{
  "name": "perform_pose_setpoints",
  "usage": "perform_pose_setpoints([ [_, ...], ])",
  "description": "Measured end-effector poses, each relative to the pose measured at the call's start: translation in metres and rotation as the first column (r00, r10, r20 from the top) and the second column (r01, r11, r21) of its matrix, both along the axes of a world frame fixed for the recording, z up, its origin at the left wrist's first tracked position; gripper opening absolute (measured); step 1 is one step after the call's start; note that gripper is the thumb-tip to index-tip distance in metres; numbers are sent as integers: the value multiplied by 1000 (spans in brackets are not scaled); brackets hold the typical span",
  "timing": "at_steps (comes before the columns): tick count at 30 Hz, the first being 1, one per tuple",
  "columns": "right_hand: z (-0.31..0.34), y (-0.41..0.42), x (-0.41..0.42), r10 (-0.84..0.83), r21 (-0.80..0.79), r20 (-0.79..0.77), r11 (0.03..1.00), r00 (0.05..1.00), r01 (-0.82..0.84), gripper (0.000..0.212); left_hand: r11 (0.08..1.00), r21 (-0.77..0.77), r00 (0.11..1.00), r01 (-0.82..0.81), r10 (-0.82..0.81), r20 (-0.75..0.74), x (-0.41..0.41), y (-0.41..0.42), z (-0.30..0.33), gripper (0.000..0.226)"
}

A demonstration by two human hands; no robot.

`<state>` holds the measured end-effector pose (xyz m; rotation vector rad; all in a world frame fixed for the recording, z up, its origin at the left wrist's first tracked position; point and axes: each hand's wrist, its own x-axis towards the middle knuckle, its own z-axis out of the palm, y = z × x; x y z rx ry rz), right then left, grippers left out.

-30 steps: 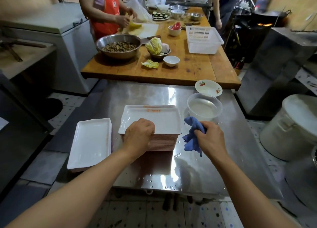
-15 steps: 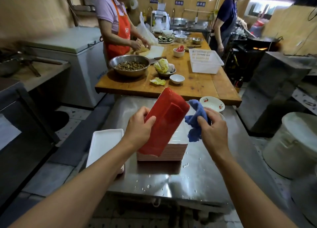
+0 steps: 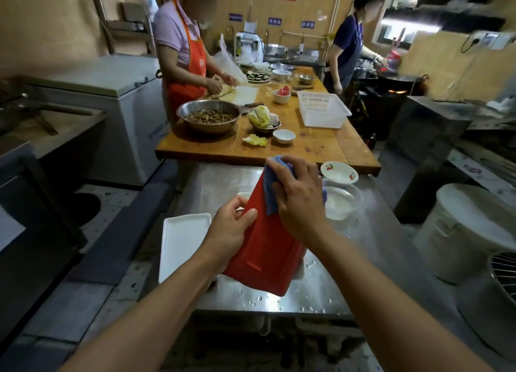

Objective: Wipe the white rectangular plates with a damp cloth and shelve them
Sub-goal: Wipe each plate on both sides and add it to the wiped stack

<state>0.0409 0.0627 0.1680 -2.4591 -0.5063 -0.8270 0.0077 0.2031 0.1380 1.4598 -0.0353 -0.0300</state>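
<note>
On the steel surface at the left lies a white plate, flat. The left hand grips the left edge of a lifted plate — tilted, red underside toward the camera — while the right hand presses a blue cloth on its upper end. Wiping is under way; next, probably, the white face — then shelving.

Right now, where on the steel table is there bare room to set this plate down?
Bare patches on the steel table: the wet near edge below the red-backed plate, and the right side, nearer than the clear bowl. Also far-left, behind the white plate. Crowded: the middle, around both hands, and far-right by the bowl and saucer.
</note>
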Motion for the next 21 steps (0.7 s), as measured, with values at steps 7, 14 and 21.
perform_pose_setpoints([
  [7, -1, -20, 6, -99, -147, 30, 984, 995, 102, 52, 995, -93, 999, -43, 43, -3, -4, -3, 14, 16],
  [14, -6, -50, 11, -66, 249, -183, 962, 981, 111, 51, 985, -157, 997, -74, 70, -30, 3, -26, 26, 14],
  [21, -24, -57, -14, -142, 107, -219, 980, 965, 168, 43, 924, -304, 972, -230, 207, -107, 19, -60, 27, 17],
])
